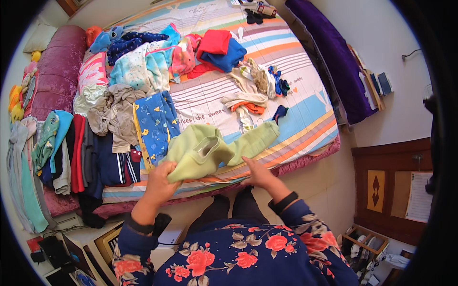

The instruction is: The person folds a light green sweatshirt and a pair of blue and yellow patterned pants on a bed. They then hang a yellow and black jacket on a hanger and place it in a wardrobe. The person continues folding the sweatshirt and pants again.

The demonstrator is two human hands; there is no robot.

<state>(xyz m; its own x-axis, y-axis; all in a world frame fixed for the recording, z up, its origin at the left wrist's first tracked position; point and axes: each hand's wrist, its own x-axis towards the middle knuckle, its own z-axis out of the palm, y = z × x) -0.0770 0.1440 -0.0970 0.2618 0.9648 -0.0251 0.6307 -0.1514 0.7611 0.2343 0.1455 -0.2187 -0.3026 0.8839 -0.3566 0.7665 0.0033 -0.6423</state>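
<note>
A light green long-sleeved top lies bunched at the near edge of the bed, its round neck opening facing up towards me. One sleeve stretches out to the right across the striped sheet. My left hand grips the top at its lower left side. Beside the sleeve, my right hand has its fingers apart and holds nothing; whether a fingertip touches the cloth I cannot tell. Blue animal-print trousers lie just left of the top. Beyond it are rumpled pale clothes and a small navy sock.
Several trousers hang in a row over the bed's left edge. A crumpled taupe garment lies nearby. Farther back are folded red and blue clothes and a fleecy patterned heap. The striped bedsheet covers the bed; a wooden door stands right.
</note>
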